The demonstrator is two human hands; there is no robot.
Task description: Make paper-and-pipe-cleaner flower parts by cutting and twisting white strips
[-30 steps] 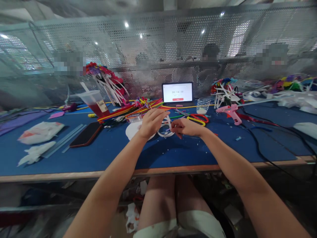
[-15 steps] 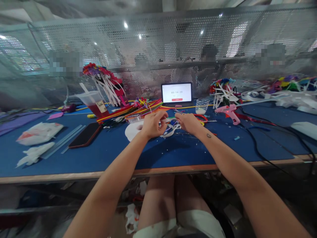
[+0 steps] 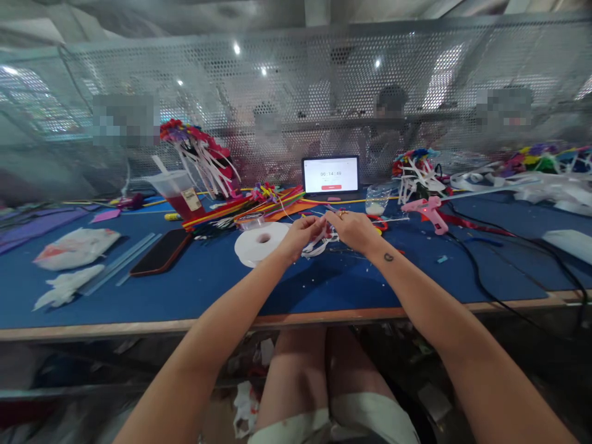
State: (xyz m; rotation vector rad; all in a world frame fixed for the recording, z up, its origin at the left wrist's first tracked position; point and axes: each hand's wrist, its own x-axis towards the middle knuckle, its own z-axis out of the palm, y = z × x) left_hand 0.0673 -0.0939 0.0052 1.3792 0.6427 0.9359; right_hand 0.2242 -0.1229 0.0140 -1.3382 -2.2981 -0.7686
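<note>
My left hand [image 3: 303,237] is closed in a pinch, its fingertips meeting those of my right hand over the middle of the table. Whatever sits between the fingers is too small to make out. My right hand [image 3: 354,229], with a ring on one finger, is also closed, and a thin pale piece shows near its fingertips. Beside my left wrist lies a white ribbon roll [image 3: 250,245]. White ribbon loops [image 3: 315,248] rest on the blue table just beneath both hands. Orange-red handles [image 3: 380,222] show behind my right hand.
A pink glue gun [image 3: 432,213] with a black cord lies right. Left are a phone [image 3: 160,253], a cup with red drink [image 3: 180,197] and a plastic bag [image 3: 78,248]. Behind stand a lit timer screen [image 3: 331,174], colourful pipe cleaners [image 3: 259,200] and a perforated metal screen [image 3: 287,92].
My left hand has moved right, its fingertips now meeting my right hand's. More of the white roll shows. My right hand has shifted slightly.
</note>
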